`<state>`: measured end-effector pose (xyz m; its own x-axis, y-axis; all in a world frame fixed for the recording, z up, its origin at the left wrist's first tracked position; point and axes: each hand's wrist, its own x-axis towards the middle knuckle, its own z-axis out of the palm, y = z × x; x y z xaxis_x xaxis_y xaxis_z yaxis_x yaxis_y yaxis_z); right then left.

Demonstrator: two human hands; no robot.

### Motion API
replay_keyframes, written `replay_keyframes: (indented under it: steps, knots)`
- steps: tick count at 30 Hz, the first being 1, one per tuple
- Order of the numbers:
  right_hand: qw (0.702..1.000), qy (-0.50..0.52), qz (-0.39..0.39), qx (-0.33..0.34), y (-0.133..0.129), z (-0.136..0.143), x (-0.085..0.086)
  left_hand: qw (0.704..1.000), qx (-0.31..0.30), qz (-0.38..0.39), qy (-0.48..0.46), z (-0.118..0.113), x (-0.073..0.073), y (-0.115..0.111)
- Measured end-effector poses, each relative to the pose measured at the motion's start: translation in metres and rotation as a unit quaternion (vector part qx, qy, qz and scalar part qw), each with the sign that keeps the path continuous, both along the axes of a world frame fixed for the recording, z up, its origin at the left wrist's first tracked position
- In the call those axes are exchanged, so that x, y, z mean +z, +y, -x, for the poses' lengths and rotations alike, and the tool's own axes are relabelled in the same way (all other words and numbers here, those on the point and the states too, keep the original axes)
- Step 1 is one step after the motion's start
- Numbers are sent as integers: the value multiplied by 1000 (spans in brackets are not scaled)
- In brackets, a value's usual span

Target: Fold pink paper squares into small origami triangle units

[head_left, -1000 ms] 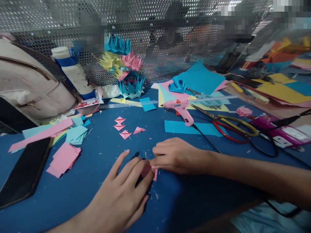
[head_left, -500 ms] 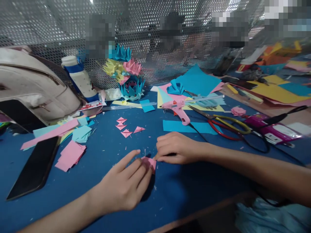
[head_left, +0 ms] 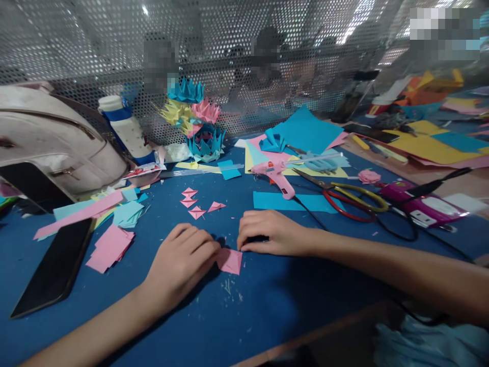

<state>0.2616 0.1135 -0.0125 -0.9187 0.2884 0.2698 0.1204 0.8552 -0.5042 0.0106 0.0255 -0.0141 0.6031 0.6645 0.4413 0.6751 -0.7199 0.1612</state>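
A small creased pink paper square [head_left: 230, 262] lies between my hands on the blue table. My left hand [head_left: 185, 262] is closed, its thumb and fingertips gripping the square's left edge. Curled and closed as well, my right hand [head_left: 270, 233] pinches at the upper right corner; the exact contact is partly hidden. Beyond them sit several folded pink paper triangles [head_left: 197, 212] in a loose curve. A stack of pink paper squares [head_left: 110, 248] rests to the left of my left hand.
Behind my right hand are a pink glue gun [head_left: 275, 176], a blue paper strip [head_left: 280, 201] and red-and-yellow-handled scissors [head_left: 353, 199]. A black phone [head_left: 53, 267] lies at left near a bag [head_left: 49, 137] and bottle [head_left: 128, 130]. Folded paper flowers [head_left: 206, 142] stand by the perforated metal panel [head_left: 229, 30].
My left hand has drawn back leftward and its raised index finger has curled in, uncovering the pink square. The right hand stays at the upper right corner, shifted slightly left.
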Motion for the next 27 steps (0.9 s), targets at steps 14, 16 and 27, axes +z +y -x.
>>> replay_keyframes:
  steps: [14,16,27]
  knots:
    - [999,-1,38,-12,-5,4,0,973,46,213,-76,-9,2,3]
    - [998,1,53,-35,-9,7,0,975,32,203,-79,-10,4,4]
    - [978,-83,108,-156,-21,24,10,996,-48,65,-38,-15,6,15]
